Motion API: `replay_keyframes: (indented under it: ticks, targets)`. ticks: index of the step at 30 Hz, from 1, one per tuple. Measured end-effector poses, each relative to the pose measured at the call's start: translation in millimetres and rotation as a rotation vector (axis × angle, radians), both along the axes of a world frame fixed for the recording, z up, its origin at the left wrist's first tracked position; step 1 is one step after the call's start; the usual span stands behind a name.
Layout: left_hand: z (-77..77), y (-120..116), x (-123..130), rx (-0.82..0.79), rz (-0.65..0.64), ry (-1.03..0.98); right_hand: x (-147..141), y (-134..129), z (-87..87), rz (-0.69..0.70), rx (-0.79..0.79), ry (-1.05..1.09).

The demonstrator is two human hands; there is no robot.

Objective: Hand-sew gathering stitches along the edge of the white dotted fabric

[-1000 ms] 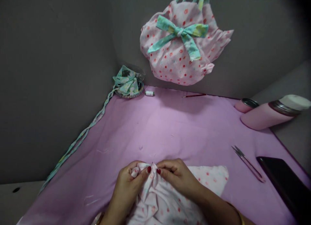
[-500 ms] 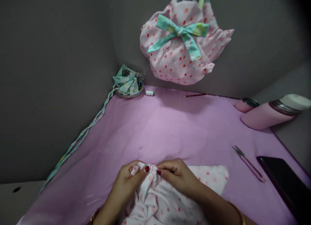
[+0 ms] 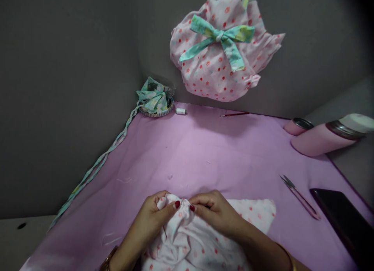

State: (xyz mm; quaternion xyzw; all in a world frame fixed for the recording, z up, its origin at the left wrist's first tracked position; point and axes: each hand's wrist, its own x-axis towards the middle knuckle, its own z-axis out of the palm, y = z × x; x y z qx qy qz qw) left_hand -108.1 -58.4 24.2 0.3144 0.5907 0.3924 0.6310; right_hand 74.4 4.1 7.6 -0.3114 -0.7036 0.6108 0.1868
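A white-pink fabric piece with red and pink dots lies bunched at the front of the table, part of it spread flat to the right. My left hand pinches its gathered upper edge between thumb and fingers. Close beside it, my right hand pinches the same edge, thumb and index finger pressed together. Small puckers show in the cloth between the two thumbs. Whether a needle or thread is in the fingers cannot be made out.
Thread snips and a black phone lie at right, behind them a pink bottle and pink cup. A thread spool sits by a small basket. Above hangs a dotted fabric bag with a green bow.
Both hands stay at the gathered edge with almost the same grip. The whole view has shifted very slightly; the cloth between the thumbs looks a little differently folded.
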Motion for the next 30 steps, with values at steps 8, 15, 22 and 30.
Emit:
replay_keyframes:
  ticks: [8, 15, 22, 30]
  targets:
    - [6.5, -0.9, 0.4, -0.025, 0.004, -0.040, 0.0, -0.4, 1.4, 0.011, 0.006, 0.003]
    - [8.0, -0.9, 1.4, -0.019, -0.020, -0.085, 0.9, 0.0, 0.8, 0.017, -0.007, 0.030]
    - [5.6, -2.6, 5.3, -0.034, -0.047, -0.232, 0.7, 2.2, 4.2, 0.055, -0.017, 0.063]
    - [-6.5, -0.9, 12.4, 0.027, -0.047, -0.179, 0.3, -0.6, -0.8, 0.013, -0.013, 0.037]
